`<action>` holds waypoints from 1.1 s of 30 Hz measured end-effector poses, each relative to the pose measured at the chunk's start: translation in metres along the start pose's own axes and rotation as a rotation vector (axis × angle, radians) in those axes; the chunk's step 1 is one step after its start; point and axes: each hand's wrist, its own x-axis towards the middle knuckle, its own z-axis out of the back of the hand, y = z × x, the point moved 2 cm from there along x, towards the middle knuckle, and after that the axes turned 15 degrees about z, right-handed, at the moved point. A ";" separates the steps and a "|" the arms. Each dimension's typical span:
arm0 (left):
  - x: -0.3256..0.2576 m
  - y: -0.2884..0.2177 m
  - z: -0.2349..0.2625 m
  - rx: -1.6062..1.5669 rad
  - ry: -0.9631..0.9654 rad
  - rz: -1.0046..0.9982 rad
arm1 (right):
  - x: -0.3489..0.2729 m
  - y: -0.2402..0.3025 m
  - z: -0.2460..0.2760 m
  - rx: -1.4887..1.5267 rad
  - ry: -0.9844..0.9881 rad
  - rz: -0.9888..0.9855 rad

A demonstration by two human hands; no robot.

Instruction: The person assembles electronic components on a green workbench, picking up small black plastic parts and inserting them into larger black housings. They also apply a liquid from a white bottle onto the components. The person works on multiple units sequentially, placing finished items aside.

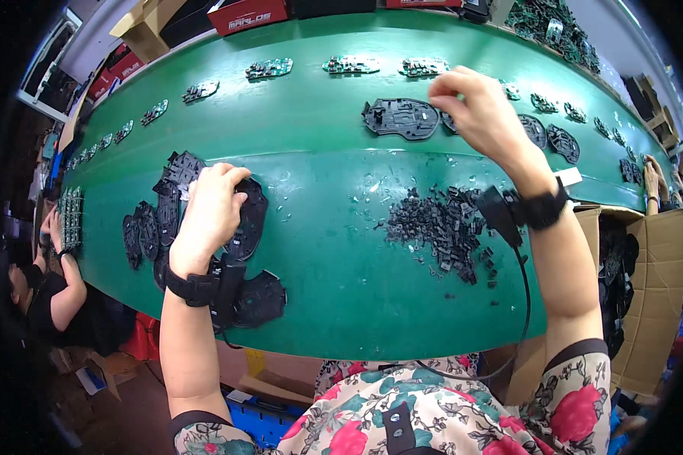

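My left hand (214,203) curls its fingers at the edge of a black plastic mouse shell (252,220), on the near left of the bench. Around that wrist lie several more dark shells (146,227), some overlapping. Raised over the far right of the bench, my right hand (474,106) has thumb and fingers drawn together; anything between the fingertips is hidden. Just left of it sits a mouse base (402,119) with its inner side up. More bases (563,142) lie beyond my right wrist. Behind them is a spaced row of green circuit boards (423,67).
A heap of small black plastic pieces (440,227) spreads over the green bench (334,303). An open cardboard box (653,296) with black shells stands at the right. A cable (525,303) hangs from my right wristband. Co-workers' hands (51,227) show at both sides.
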 end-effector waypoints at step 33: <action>0.126 -0.048 -0.042 -0.206 0.013 0.508 | 0.027 -0.093 -0.059 0.193 0.375 -0.386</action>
